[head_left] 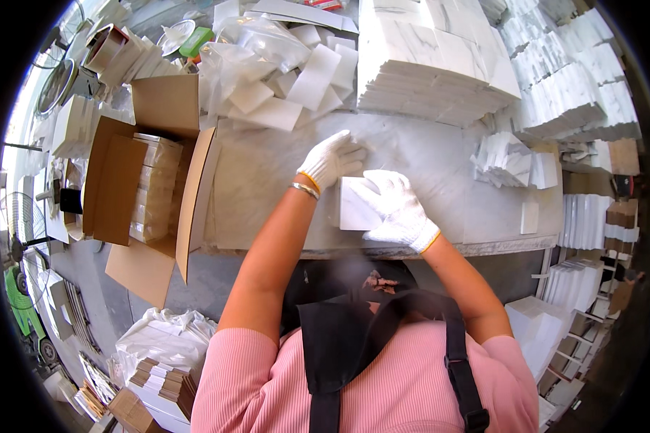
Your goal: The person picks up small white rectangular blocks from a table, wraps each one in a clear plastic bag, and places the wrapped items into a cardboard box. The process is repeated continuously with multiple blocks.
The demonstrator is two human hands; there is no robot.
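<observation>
On the stone-topped table (282,195) in front of me lies a smooth white square block (357,207); whether it is one piece or a small stack of tiles I cannot tell. My right hand (399,209), in a white knitted glove, grips it from the right, partly covering it. Just beyond its upper left corner is my left hand (332,160), gloved the same way. Its fingers are stretched out to the right and hold nothing that I can see. A silver bracelet (305,190) circles my left wrist.
An open cardboard box (115,184) with wrapped packs inside stands left. Foam sheets (314,76) and clear plastic bags (249,43) lie at the back. Veined marble tiles (426,65) are stacked behind; a smaller tile pile (502,159) and one loose tile (529,218) sit right.
</observation>
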